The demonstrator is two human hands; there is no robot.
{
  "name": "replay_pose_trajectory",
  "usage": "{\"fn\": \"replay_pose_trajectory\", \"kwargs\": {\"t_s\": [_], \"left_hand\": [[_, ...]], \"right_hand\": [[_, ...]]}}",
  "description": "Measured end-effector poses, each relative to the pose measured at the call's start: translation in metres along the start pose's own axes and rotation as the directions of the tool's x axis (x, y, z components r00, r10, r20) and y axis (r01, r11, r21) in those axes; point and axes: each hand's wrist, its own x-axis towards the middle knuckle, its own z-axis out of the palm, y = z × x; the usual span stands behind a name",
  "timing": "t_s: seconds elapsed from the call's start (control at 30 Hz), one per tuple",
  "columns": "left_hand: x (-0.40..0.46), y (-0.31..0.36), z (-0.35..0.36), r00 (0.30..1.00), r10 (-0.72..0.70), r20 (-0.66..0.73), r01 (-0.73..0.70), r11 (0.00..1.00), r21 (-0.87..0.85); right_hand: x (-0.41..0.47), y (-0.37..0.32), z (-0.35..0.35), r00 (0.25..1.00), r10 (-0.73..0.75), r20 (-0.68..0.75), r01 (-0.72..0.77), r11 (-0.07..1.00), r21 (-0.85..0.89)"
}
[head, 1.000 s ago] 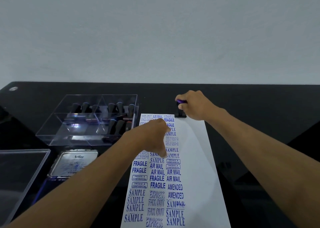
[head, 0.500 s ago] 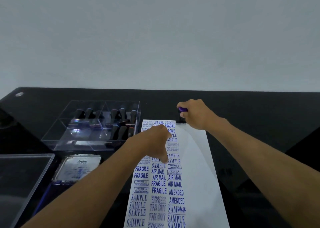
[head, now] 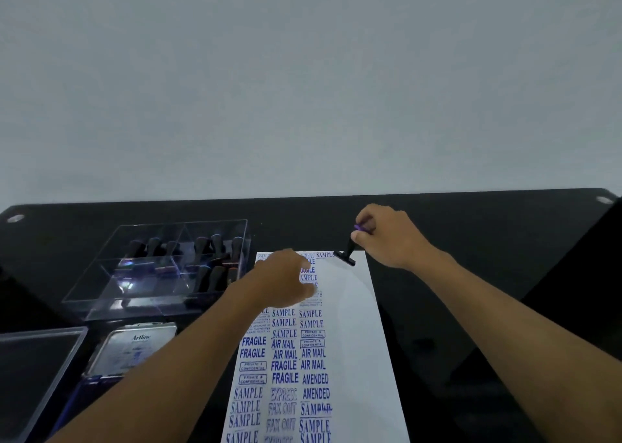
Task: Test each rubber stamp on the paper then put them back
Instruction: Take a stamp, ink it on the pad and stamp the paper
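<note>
A long white paper [head: 350, 325] covered with blue stamp prints lies on the black table. My right hand [head: 387, 237] grips a black rubber stamp [head: 346, 256] with a purple top, tilted and lifted just off the paper's far right corner; a fresh "SAMPLE" print shows beside it. My left hand [head: 286, 281] rests on the upper left part of the paper, fingers pressing down, holding nothing. A clear plastic box [head: 101, 294] at the left holds several more black stamps [head: 215, 261].
An open Artline ink pad tin [head: 134, 348] sits in front of the box. A clear lid [head: 37, 372] lies at the lower left. The table's far edge [head: 303, 197] meets a plain white wall.
My right hand has tilted the stamp up off the paper's top edge, leaving a new "SAMPLE" print. The view has shifted so everything sits lower. My left hand stays on the paper.
</note>
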Motion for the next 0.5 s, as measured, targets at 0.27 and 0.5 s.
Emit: {"fn": "replay_pose_trajectory", "kwargs": {"t_s": [0.27,0.5], "left_hand": [[-0.015,0.08,0.021,0.991,0.135,-0.023,-0.135,0.991,0.008],[-0.028,0.16,0.055,0.955,0.288,0.064,-0.29,0.956,0.028]], "right_hand": [[-0.08,0.063,-0.044,0.97,0.198,0.14,-0.185,0.977,-0.104],[-0.136,0.112,-0.06,0.927,0.363,0.098,-0.349,0.927,-0.136]]}}
